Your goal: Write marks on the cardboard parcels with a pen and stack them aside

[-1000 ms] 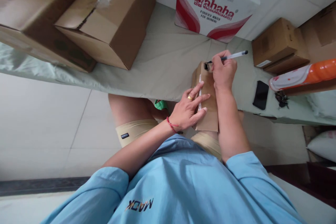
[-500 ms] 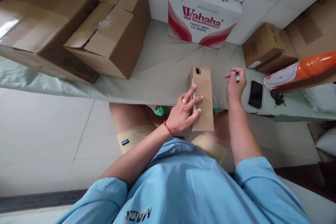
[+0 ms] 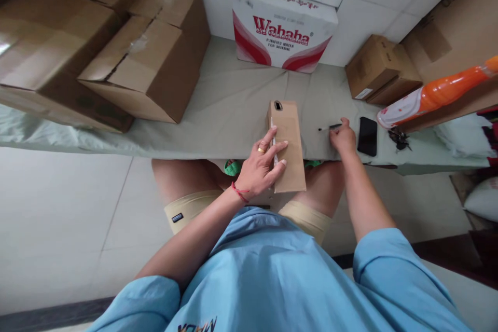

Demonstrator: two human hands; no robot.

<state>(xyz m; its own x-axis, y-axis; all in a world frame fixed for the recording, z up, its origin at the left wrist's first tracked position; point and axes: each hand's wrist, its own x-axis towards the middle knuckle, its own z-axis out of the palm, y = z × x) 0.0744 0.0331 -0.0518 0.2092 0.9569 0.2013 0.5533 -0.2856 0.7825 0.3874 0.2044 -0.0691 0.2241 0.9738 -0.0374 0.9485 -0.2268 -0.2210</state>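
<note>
My left hand (image 3: 259,168) lies with fingers spread over the left edge of a small, narrow cardboard box (image 3: 291,166), its fingertips on the upper face. The box has an oval cut-out near its far end and a white strip along the left side. Its near end sticks out past the table edge above my lap. To the right, my right hand (image 3: 343,137) is closed on a slim dark marker pen (image 3: 334,126) low over the cloth. The pen's thin tip points left, toward the box; part of the barrel is hidden by the fingers.
A black phone (image 3: 368,136) and keys (image 3: 399,138) lie right of my right hand, near an orange-and-white bottle (image 3: 436,96). Large cartons (image 3: 140,57) stand at the left, a Wahaha carton (image 3: 284,31) against the wall, smaller boxes (image 3: 375,67) at the back right.
My right hand has lowered toward the cloth, and the pen has turned from upright to lying nearly level, tip leftward. My left hand stays on the box. The whole view has shifted slightly.
</note>
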